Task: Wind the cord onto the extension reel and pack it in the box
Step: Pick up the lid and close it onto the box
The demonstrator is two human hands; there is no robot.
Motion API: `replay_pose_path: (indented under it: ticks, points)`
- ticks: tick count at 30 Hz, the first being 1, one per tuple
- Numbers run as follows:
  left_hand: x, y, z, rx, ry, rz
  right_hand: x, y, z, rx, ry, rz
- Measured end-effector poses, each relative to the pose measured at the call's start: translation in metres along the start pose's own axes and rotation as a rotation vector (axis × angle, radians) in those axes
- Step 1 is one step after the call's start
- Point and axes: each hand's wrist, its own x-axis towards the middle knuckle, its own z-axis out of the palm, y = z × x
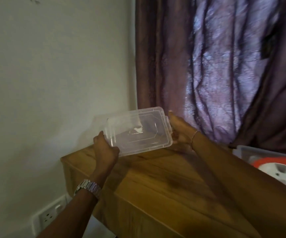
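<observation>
Over wooden cabinet (156,177), hands hold clear, tilted plastic lid (137,129).

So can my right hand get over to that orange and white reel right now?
Probably not yet. The right hand is holding one end of the clear lid, with the left hand on the other. The reel lies open beside the right forearm; free that hand first.

One view only — a head-worn wide-angle camera, aimed forward and slightly down. The wooden cabinet top (164,177) is seen close below, the wall (53,83) at far left, the purple curtain (216,66) at far right. Both forearms are framed entering from the near edge — edges bowed by the lens.
</observation>
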Motion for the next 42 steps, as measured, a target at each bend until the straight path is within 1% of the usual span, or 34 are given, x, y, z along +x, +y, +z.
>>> replay_pose_path:
  ticks: [2, 4, 6, 8, 10, 13, 16, 19, 21, 23, 25, 26, 29, 31, 33, 36, 39, 42]
  points:
    - [-0.006, 0.016, 0.026, -0.022, -0.061, 0.07, -0.022, -0.006, -0.035, 0.018, 0.053, 0.026]
    - [-0.013, 0.032, 0.049, -0.12, -0.103, 0.071, -0.041, -0.01, -0.065, 0.049, 0.082, 0.008]
    - [-0.021, 0.051, 0.068, -0.289, -0.136, -0.004, -0.057, -0.013, -0.094, 0.122, 0.119, -0.001]
    - [-0.03, 0.074, 0.088, -0.542, -0.238, -0.093, -0.077, -0.018, -0.127, 0.204, 0.187, -0.02]
    - [-0.036, 0.092, 0.102, -0.786, -0.287, -0.1, -0.089, -0.024, -0.149, 0.259, 0.226, -0.051]
    - [-0.051, 0.115, 0.127, -0.952, -0.346, -0.198, -0.116, -0.026, -0.182, 0.428, 0.276, -0.188]
    - [-0.072, 0.138, 0.145, -1.051, -0.421, -0.3, -0.151, -0.025, -0.212, 0.341, 0.362, -0.292]
    - [-0.092, 0.16, 0.154, -1.067, -0.589, -0.343, -0.184, -0.018, -0.243, 0.207, 0.456, -0.34]
    - [-0.107, 0.172, 0.158, -1.003, -0.723, -0.358, -0.202, -0.01, -0.261, 0.181, 0.489, -0.312]
    - [-0.119, 0.179, 0.166, -0.933, -0.851, -0.41, -0.215, 0.001, -0.278, 0.158, 0.521, -0.278]
    - [-0.128, 0.182, 0.173, -0.886, -0.936, -0.444, -0.224, 0.011, -0.293, 0.166, 0.543, -0.271]
    - [-0.131, 0.182, 0.176, -0.867, -0.962, -0.429, -0.226, 0.016, -0.298, 0.159, 0.549, -0.266]
    - [-0.136, 0.177, 0.19, -0.69, -0.97, -0.257, -0.232, 0.032, -0.315, 0.021, 0.586, -0.184]
    - [-0.138, 0.17, 0.198, -0.619, -0.962, -0.164, -0.231, 0.04, -0.322, -0.046, 0.619, -0.142]
    - [-0.141, 0.163, 0.207, -0.625, -0.978, -0.146, -0.228, 0.045, -0.326, -0.069, 0.674, -0.148]
    - [-0.144, 0.154, 0.215, -0.639, -0.987, -0.147, -0.222, 0.051, -0.327, -0.222, 0.755, -0.17]
    - [-0.146, 0.152, 0.217, -0.656, -0.986, -0.159, -0.22, 0.058, -0.328, -0.324, 0.762, -0.155]
    - [-0.149, 0.151, 0.217, -0.662, -1.001, -0.144, -0.221, 0.064, -0.329, -0.325, 0.744, -0.099]
